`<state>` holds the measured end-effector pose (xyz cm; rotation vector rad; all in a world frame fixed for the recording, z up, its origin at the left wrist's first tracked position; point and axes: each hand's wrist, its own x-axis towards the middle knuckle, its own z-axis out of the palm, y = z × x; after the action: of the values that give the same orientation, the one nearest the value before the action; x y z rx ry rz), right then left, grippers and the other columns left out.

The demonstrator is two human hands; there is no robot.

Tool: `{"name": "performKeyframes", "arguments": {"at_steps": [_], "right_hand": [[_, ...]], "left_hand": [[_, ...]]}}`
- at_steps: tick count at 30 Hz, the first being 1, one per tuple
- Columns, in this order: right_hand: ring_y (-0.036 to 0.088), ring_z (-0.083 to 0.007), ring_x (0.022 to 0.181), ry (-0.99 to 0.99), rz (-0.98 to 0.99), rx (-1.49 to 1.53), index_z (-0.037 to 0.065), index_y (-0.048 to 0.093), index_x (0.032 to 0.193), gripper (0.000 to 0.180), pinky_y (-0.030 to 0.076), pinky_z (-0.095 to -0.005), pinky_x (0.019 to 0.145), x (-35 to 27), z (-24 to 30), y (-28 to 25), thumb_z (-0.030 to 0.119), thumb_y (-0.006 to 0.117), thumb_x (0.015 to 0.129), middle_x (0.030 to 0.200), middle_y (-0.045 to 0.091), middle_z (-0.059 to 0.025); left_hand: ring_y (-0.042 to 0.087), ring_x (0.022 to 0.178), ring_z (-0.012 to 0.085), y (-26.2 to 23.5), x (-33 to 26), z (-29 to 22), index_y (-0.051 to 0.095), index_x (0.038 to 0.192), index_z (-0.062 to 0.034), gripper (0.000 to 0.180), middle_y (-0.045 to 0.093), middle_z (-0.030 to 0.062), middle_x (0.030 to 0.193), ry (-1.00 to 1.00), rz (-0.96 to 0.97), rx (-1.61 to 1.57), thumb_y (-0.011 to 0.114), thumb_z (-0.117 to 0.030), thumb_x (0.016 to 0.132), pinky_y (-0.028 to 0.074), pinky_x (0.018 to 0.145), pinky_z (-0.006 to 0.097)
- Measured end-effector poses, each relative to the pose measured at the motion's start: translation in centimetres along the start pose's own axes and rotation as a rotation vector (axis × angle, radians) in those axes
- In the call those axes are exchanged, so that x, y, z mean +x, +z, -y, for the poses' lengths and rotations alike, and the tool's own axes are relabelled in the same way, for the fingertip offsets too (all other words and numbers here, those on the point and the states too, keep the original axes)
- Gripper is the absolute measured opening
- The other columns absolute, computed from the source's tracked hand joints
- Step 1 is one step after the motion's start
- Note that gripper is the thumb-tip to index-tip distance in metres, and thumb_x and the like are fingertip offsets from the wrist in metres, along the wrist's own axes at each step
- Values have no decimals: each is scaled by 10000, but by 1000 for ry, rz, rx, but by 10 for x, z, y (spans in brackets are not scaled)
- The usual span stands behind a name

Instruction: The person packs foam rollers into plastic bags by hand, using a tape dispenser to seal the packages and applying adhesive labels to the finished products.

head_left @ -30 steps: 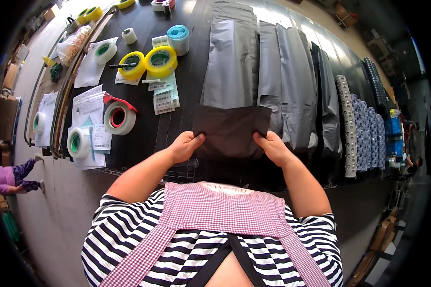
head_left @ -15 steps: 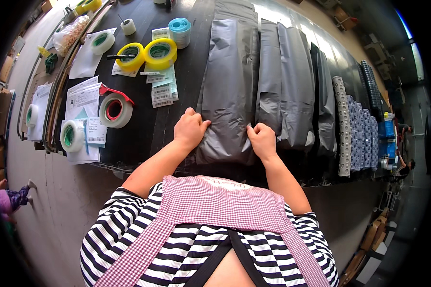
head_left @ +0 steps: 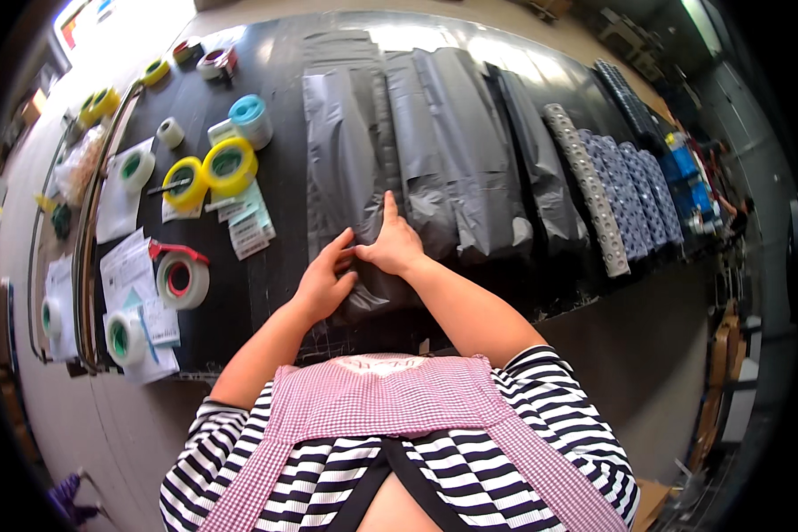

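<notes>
A long grey plastic mailing package (head_left: pixel 341 151) lies lengthwise on the black table in front of me. Both my hands rest on its near end, close together. My left hand (head_left: pixel 326 277) has its fingers bent and apart on the film at the left side. On the right part, my right hand (head_left: pixel 395 243) presses down with its index finger stretched away from me and its thumb toward the left hand. The film is wrinkled beneath them. Alongside to the right lie more grey packages: one narrow (head_left: pixel 417 151), one wide (head_left: pixel 479 160) and one darker (head_left: pixel 545 168).
Right of the packages stand bubble-wrap rolls (head_left: pixel 585 186). At left on the table (head_left: pixel 230 310) are yellow tape rolls (head_left: pixel 230 167), a blue roll (head_left: pixel 249 120), barcode labels (head_left: pixel 250 230), a red tape dispenser (head_left: pixel 182 277) and papers (head_left: pixel 126 266). A metal rail (head_left: pixel 84 293) edges the left side.
My hands have left the two sides of the package's near end and come together on top of it. The view has shifted, so the table sits differently in the picture.
</notes>
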<state>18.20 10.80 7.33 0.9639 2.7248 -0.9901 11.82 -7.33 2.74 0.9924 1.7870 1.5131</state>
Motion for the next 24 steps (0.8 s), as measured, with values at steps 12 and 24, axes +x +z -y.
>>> {"name": "performKeyframes", "arguments": {"at_steps": [12,24], "right_hand": [[626,-195,1106,-298,-89,1121,1,435,1499,884,472,-306,992,-77,-103,-198,152,854,735,1271,648,-116],[537,-389,1323,617,-534,-244,53,551,1401,671,475,-494,1052,-9,-389,-356,318,763,822,1386,585,-211]], "left_hand": [[594,1243,351,-4,-10,-20,644,1210,-75,358,585,148,1385,248,98,532,688,-28,858,493,1033,425],[437,1342,425,57,48,-42,558,1322,-26,612,451,220,1485,-128,171,1182,600,83,721,390,1146,456]]}}
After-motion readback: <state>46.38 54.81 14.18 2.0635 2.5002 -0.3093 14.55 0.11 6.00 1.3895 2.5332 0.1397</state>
